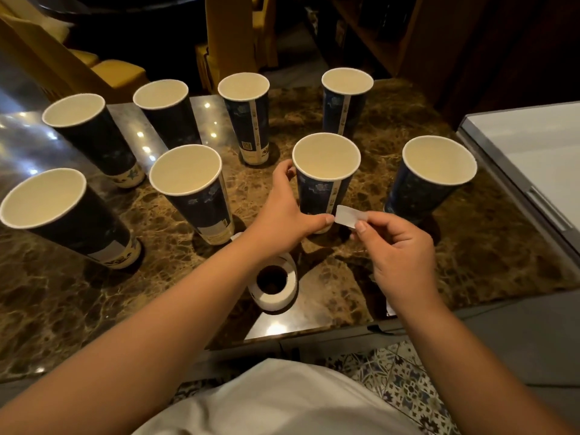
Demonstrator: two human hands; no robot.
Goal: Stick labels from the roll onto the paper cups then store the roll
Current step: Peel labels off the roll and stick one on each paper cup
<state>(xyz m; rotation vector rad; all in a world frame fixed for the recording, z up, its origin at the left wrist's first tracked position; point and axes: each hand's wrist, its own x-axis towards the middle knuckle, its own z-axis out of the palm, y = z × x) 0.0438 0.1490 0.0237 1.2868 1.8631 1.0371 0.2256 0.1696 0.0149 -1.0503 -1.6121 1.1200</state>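
Several tall dark-blue paper cups stand upright on a brown marble table. My left hand wraps around the lower left side of the middle cup. Just to that cup's right, my right hand pinches a small white label between thumb and forefinger, its free end close to the cup's lower wall. The white label roll lies flat on the table under my left forearm, near the front edge. The front-left cup carries a pale label low on its side.
A white box with a grey rim sits at the right, beside the table. Yellow chairs stand behind the table. A cup stands close to the right of my right hand. Patterned floor tiles show below the table's front edge.
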